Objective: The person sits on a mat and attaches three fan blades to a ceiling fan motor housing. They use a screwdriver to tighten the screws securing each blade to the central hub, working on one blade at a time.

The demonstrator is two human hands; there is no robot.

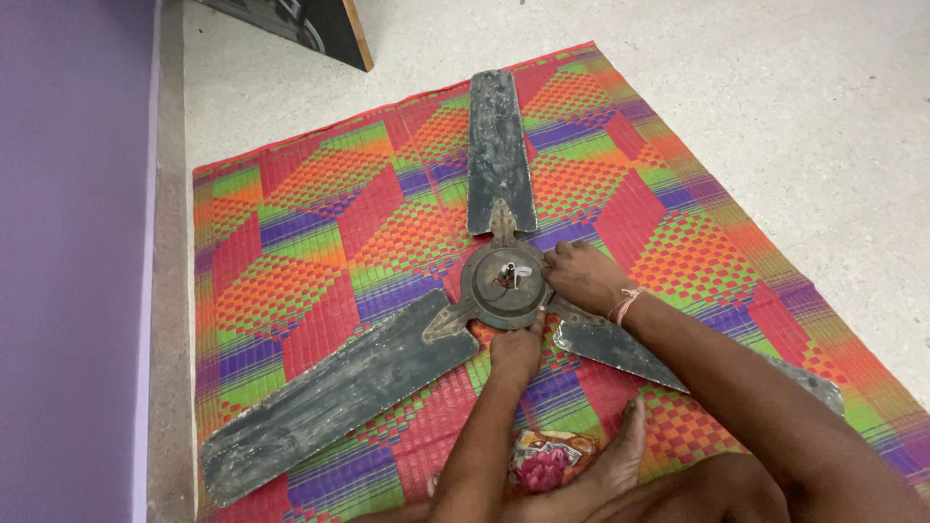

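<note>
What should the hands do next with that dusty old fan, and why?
Probably steady the fan's round middle and turn it a little. Both hands already grip its rim: the left hand at the near edge, the right hand at the side. The three blades lie flat on the mat, free to swing.

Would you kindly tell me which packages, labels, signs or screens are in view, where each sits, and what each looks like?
Small crumpled wrapper: on the woven mat beside the left forearm; pink, red and yellow.
Dark framed panel: leaning at the top edge on the floor; black with a wooden edge; whether sign or screen is unclear.
</note>
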